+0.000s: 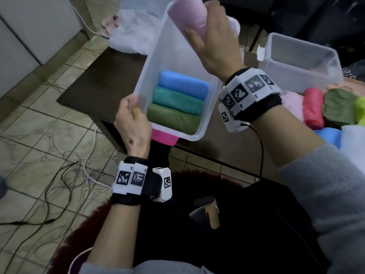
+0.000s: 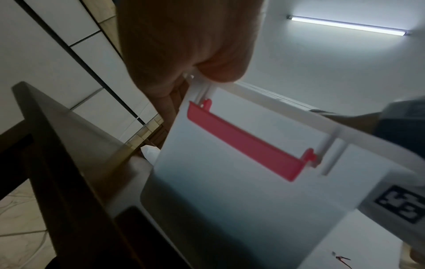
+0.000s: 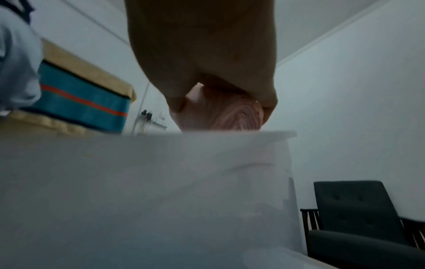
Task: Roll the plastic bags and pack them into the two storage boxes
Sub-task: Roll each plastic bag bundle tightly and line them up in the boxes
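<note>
One pink roll (image 1: 189, 14) gripped in right hand (image 1: 215, 38), above box (image 1: 158, 56) rim pinched by left hand (image 1: 132, 123).

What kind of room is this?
Probably a room in someone's home: tiled floor, a dark armchair by the wall, pink slippers lying about, and a low wooden table.

Dark table (image 1: 110, 76) with empty box (image 1: 300, 62), rolled bags (image 1: 314, 107)
</note>
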Motion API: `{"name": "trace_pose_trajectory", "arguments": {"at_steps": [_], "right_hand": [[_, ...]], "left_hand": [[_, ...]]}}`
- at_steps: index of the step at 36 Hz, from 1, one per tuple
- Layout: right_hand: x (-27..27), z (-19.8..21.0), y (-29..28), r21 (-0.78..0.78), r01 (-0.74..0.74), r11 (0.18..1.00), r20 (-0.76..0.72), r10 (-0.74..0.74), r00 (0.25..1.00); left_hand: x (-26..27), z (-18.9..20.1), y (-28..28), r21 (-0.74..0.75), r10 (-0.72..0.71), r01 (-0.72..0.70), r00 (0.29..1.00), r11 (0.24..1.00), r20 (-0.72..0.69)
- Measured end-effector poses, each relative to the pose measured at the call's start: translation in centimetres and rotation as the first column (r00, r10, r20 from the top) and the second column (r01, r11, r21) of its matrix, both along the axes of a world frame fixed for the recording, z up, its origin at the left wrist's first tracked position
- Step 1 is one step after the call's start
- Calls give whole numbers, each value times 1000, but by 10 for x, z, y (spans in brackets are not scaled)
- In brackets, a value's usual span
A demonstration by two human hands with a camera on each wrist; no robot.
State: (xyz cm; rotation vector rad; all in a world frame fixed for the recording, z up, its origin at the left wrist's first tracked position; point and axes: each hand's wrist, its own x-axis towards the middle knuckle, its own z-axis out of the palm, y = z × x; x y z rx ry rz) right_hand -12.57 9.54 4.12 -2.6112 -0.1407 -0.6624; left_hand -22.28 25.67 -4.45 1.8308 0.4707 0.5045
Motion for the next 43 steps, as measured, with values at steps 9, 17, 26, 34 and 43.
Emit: {"name": "trace_pose_trajectory", "arguments": {"at_steps": [9, 17, 26, 34, 43], "right_hand": [[12, -24, -7, -265, 59, 962, -361, -156, 919], [13, -28, -24, 1, 92, 996, -550, -76, 831], [16, -28, -30, -13, 23, 1000, -496, -26, 868], [7, -29, -26, 12, -29, 1000, -272, 31, 962], [-38, -34, -37, 129, 425, 896, -250, -386, 888]], "left_hand": [[-7, -5, -10, 27, -46, 43, 993, 999, 111], [-8, -7, -12, 54, -92, 85, 983, 995, 157], [-8, -7, -13, 58, -128, 119, 970, 991, 205], [-1, 0, -14, 73, -149, 138, 975, 988, 164], [27, 10, -9, 93, -100, 100, 995, 991, -11]]}}
